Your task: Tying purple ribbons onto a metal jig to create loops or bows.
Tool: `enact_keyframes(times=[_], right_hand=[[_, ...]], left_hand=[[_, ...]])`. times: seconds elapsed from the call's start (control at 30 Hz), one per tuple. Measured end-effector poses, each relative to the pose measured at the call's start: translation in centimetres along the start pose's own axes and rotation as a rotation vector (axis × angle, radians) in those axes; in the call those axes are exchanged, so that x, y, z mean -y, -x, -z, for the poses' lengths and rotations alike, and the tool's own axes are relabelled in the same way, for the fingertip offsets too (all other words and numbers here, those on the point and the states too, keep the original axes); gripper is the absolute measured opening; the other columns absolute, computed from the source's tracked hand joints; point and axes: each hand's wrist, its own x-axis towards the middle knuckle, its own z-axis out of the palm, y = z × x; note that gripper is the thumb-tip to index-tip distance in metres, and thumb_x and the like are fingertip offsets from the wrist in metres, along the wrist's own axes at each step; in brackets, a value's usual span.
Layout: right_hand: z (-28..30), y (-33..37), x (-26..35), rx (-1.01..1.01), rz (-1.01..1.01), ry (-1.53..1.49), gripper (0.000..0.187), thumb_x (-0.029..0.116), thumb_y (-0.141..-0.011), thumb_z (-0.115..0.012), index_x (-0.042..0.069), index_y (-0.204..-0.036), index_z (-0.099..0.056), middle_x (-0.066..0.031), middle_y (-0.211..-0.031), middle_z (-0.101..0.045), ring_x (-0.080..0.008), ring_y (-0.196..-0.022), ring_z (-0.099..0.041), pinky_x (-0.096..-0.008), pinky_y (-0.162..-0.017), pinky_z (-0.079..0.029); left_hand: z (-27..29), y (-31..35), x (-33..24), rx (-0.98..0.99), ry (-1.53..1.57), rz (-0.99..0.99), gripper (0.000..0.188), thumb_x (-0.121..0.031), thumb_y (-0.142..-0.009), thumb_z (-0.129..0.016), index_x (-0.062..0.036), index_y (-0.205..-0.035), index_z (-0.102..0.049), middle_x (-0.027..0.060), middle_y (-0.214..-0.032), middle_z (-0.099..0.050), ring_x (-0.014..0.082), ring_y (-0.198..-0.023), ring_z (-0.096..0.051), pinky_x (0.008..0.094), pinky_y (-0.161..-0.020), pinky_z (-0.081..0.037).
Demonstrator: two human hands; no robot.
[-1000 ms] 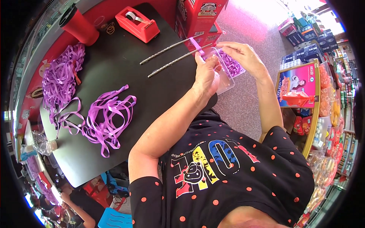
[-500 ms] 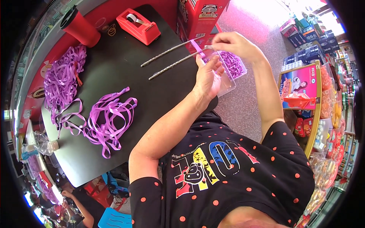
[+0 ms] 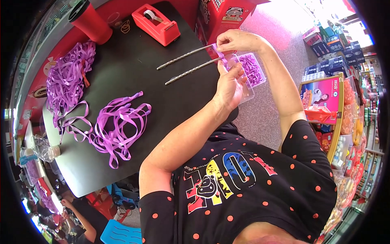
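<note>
Two twisted metal rods (image 3: pixel 185 57) project side by side over the dark tabletop, with a narrow purple ribbon (image 3: pixel 216 49) running across them at their right ends. My left hand (image 3: pixel 230 83) is palm up, its fingers curled and its thumb on the ribbon beside the nearer rod. Pinching the ribbon near the farther rod is my right hand (image 3: pixel 239 42); its fingertips partly hide the grip. Just beyond my left fingers, a clear plastic box (image 3: pixel 263 79) contains many small purple ribbon pieces (image 3: pixel 250 69).
On the table (image 3: pixel 162 105) lie a loose purple ribbon coil (image 3: pixel 122 126) and a larger ribbon heap (image 3: pixel 69 81). A red tape dispenser (image 3: pixel 156 25) and red tumbler (image 3: pixel 91 24) stand at the far side. Shelves of goods (image 3: pixel 353 122) line the right; a blue stool (image 3: pixel 120 234) is lower left.
My right hand has come down and left, closer to the rods, and now pinches at the ribbon. My left hand stays by the nearer rod. The whole view has shifted slightly.
</note>
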Motion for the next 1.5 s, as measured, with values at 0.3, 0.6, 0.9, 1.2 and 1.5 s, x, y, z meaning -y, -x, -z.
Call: enact_keyframes(times=[0.3,0.6,0.9,1.2,1.5], right_hand=[[0.2,-0.1,-0.7,0.028,0.052,-0.121,0.036,0.037,-0.087,-0.060,0.002,-0.091,-0.065,-0.0079,-0.079,-0.064,-0.0185,-0.076,-0.059,-0.0339,-0.070,-0.045],[-0.4,0.1,0.3,-0.041,-0.047,0.074,0.034,0.037,-0.084,-0.062,0.004,-0.090,-0.066,-0.0096,-0.083,-0.065,-0.0218,-0.079,-0.062,-0.0352,-0.073,-0.046],[-2.2,0.9,-1.5,-0.220,-0.064,-0.029,0.034,0.034,-0.084,-0.063,0.003,-0.098,-0.068,-0.0110,-0.092,-0.069,-0.0198,-0.087,-0.065,-0.0324,-0.078,-0.048],[-9.9,-1.8,-7.4,-0.057,-0.024,-1.255,0.038,0.020,-0.090,-0.061,0.001,-0.122,-0.056,-0.0026,-0.101,-0.063,-0.0096,-0.087,-0.058,-0.0242,-0.074,-0.048],[-11.6,-5.5,-8.6,0.390,0.510,-1.720,0.043,0.024,-0.083,-0.070,-0.001,-0.115,-0.055,-0.0018,-0.101,-0.060,-0.0066,-0.087,-0.059,-0.0187,-0.072,-0.049]], left_hand=[[0.1,-0.1,0.0,0.020,-0.008,0.008,0.078,-0.011,-0.087,-0.062,-0.0278,-0.144,-0.013,0.0042,-0.115,-0.048,0.0173,-0.098,-0.045,0.0382,-0.087,-0.038],[0.0,0.0,0.0,0.005,-0.006,0.001,0.077,-0.010,-0.087,-0.062,-0.0262,-0.144,-0.013,0.0048,-0.114,-0.048,0.0174,-0.098,-0.046,0.0383,-0.087,-0.038],[0.1,0.2,-0.2,-0.001,0.035,0.013,0.075,-0.009,-0.087,-0.062,-0.0284,-0.143,-0.015,0.0035,-0.112,-0.049,0.0163,-0.097,-0.048,0.0375,-0.087,-0.039],[0.1,0.6,-0.3,-0.004,0.090,0.062,0.078,-0.008,-0.089,-0.058,-0.0332,-0.145,-0.011,0.0049,-0.115,-0.051,0.0180,-0.099,-0.049,0.0365,-0.089,-0.041],[-0.4,1.0,-0.6,-0.058,0.104,0.079,0.083,-0.007,-0.088,-0.058,-0.0295,-0.148,-0.005,0.0077,-0.117,-0.053,0.0199,-0.104,-0.052,0.0382,-0.093,-0.040]])
